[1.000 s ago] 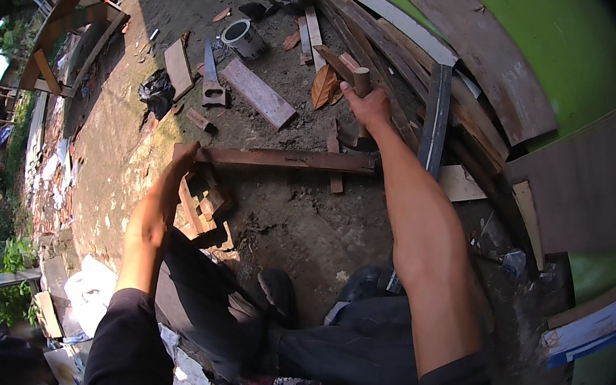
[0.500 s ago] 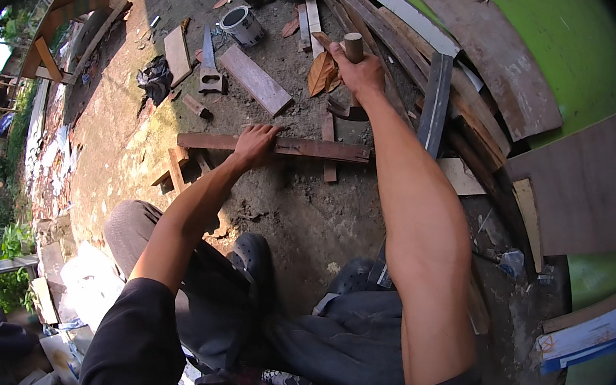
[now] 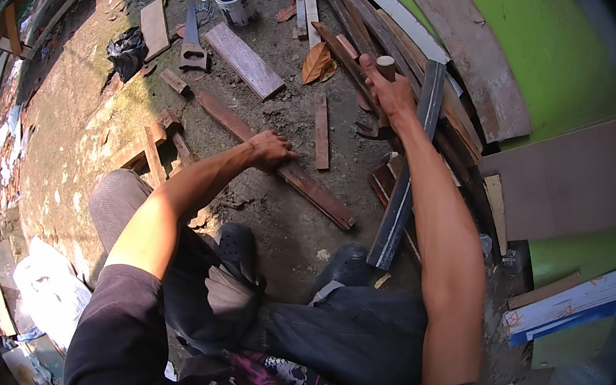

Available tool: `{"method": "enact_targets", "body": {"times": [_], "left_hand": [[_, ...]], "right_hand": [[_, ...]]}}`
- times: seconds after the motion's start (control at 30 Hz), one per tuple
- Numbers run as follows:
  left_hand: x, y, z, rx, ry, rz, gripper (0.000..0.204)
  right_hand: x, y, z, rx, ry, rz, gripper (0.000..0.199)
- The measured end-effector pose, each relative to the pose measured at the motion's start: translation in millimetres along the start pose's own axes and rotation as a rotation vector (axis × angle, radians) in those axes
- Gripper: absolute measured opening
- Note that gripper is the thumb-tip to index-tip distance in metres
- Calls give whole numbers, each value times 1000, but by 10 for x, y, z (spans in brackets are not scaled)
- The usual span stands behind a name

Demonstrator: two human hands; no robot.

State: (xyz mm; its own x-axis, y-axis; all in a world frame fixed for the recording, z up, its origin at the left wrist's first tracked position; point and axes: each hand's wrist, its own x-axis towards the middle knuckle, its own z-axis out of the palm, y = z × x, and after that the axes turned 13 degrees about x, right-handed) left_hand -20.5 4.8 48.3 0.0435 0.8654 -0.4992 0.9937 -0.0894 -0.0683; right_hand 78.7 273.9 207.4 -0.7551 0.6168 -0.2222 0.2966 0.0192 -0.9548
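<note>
My left hand is closed over the middle of a reddish-brown wooden board. The board slants across the dirt ground, its right end nearer to me than its left. Off to the right, my right hand grips a claw hammer by its wooden handle. The handle's butt points up and the dark metal head hangs below the fist. A thin wooden strip lies on the ground between the hands.
Beyond the board lie a pale plank, a handsaw, a paint can and dry leaves. Nailed wood scraps sit by my left knee. A dark metal bar and stacked boards are at right.
The board has turned from lying crosswise to a slant, its right end swinging toward me, with my left hand still on it. The right hand and hammer have shifted right; the view has moved too.
</note>
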Motion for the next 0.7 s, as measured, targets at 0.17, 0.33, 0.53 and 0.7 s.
{"method": "enact_targets", "body": {"times": [0.17, 0.33, 0.53, 0.7], "left_hand": [[-7, -214, -36, -52, 95, -70, 47], [89, -276, 84, -94, 163, -109, 51], [89, -195, 218, -106, 215, -185, 40], [52, -294, -119, -269, 78, -57, 70]], "right_hand": [[-518, 56, 338, 129, -50, 189, 73], [-825, 375, 711, 89, 55, 194, 65], [-976, 522, 973, -190, 215, 171, 75], [-914, 571, 941, -141, 246, 166, 73]]}}
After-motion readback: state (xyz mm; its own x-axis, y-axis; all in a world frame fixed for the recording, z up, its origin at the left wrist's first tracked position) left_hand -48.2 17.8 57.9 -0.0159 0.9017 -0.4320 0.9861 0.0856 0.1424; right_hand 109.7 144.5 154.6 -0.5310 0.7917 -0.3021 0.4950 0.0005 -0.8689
